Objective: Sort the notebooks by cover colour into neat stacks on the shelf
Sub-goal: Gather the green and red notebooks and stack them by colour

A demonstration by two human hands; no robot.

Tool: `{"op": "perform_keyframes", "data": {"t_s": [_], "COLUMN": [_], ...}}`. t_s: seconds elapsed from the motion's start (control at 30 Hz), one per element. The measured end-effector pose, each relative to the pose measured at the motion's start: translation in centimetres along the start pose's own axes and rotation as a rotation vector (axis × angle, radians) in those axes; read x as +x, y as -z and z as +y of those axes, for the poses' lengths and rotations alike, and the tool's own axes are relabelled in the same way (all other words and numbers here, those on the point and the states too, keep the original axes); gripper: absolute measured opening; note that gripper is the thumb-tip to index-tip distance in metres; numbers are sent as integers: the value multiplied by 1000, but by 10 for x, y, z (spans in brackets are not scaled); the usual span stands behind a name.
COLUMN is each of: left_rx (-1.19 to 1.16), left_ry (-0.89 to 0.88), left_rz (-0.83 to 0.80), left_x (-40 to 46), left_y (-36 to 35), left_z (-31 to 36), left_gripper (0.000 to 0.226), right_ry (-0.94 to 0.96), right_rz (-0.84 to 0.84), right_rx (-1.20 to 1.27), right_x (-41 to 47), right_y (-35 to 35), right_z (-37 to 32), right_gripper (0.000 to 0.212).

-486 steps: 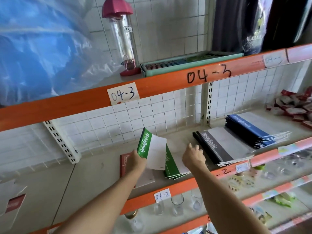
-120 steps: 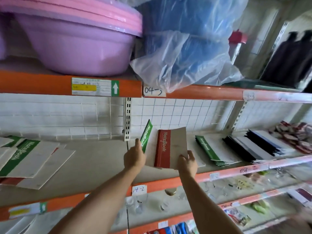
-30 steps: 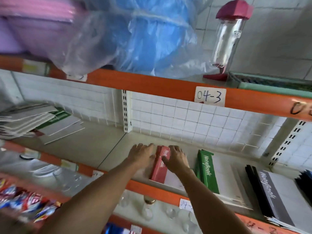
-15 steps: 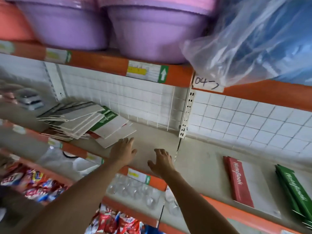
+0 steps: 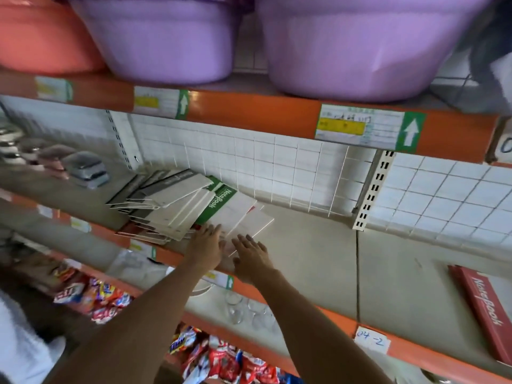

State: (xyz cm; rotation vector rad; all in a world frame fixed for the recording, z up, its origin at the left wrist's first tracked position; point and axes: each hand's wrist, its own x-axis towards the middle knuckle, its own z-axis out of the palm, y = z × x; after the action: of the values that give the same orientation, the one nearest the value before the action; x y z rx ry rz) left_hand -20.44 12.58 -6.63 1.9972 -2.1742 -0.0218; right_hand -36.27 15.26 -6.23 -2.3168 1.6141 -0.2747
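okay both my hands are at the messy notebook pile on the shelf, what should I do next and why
Probably take hold of the green notebook lying on the right of the unsorted pile. Your left hand and right hand are open, holding nothing, right at the pile's near edge, and that green cover lies exposed and closest. The pile still mixes grey, green and red covers.

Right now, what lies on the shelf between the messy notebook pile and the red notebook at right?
Head view: only bare grey shelf board between pile and red notebook.
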Motion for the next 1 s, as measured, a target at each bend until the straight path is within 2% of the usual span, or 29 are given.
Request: {"op": "perform_keyframes", "data": {"t_s": [0.1,0.13,0.2,0.23,0.3,0.47,0.57,0.7,0.87,1.0], "left_rx": [-11,7,30,19,-23,-284,-355,-246,-72,-74], "left_ry": [-37,-53,-115,-157,-242,-312,-359,-326,-4,132], "left_rz": [97,102,127,146,173,87,126,167,101,76], "left_x": [-5,-7,-11,-14,-19,-19,-18,-16,-19,-17], "left_y": [-11,-14,-17,-16,-17,-15,-22,-36,-36,-44], "left_z": [-10,-11,-4,6,27,87,117,127,129,129], "left_gripper": [42,46,59,59,45,12,12,16,38,46], "right_ry": [-20,-45,-110,-151,-244,-442,-569,-674,-751,-826], "right_rz": [-68,-52,23,66,124,206,246,258,291,329], "right_rx": [-76,-101,-120,-114,-83,-103,-104,-98,-70,-67], "right_x": [3,1,-5,-9,-18,-48,-70,-85,-85,-84], "right_y": [-8,-9,-10,-10,-7,2,8,15,11,9], "right_z": [-4,-3,2,6,18,58,76,81,88,93], "right_gripper": [69,71,64,57,51,50,52,56,62,58]}}
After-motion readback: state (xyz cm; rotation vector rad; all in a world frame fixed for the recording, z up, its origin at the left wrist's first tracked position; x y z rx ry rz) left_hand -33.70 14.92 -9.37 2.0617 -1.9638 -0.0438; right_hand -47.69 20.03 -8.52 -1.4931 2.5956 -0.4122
